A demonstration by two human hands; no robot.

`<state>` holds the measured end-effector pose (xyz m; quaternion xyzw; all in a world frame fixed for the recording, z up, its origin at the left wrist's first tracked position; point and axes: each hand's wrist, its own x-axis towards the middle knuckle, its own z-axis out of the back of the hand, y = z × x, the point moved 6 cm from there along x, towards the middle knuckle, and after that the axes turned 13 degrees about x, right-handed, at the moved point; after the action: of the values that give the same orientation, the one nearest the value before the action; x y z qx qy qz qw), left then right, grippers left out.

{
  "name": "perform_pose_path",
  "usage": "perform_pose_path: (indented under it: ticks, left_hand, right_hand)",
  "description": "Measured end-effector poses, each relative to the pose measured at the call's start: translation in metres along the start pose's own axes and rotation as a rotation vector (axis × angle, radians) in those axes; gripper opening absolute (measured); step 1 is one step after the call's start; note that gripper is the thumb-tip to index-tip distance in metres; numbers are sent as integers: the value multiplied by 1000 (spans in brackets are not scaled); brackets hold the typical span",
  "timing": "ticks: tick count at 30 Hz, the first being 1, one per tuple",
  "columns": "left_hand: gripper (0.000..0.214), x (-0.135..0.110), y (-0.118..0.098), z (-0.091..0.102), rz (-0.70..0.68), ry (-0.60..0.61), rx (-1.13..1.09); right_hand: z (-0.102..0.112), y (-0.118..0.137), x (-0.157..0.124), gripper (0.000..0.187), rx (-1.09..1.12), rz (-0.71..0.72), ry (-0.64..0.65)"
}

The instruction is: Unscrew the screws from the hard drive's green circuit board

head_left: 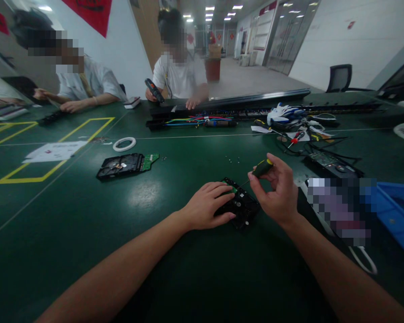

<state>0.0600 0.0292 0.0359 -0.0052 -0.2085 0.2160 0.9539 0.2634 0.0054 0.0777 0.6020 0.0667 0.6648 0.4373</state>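
A black hard drive [246, 207] lies on the green table in front of me, a bit of green circuit board showing at its far end. My left hand [208, 207] grips it from the left, fingers across the top and thumb along the near side. Pinched between the fingers and thumb of my right hand [280, 194] is a yellow and black screwdriver [263, 168]. Its thin shaft slants down to the drive near the green board; whether the tip sits in a screw is too small to tell. Several tiny screws [234, 159] lie just beyond the drive.
Another black drive [121, 167] with a green board and a white tape roll [124, 144] lie left. Right are a drive with exposed board [333, 163], white-blue gloves [284, 114], a red-tipped tool [295, 140] and a blue bin [397, 211]. Two people work across the table.
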Motion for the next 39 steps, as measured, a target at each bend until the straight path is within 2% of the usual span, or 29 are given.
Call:
perform_pose_path:
  ticks: [39]
  left_hand:
    - [56,4,-2,3,-5,5,-18]
  right_hand:
    - [-5,-2,-1,76,35,-13,82]
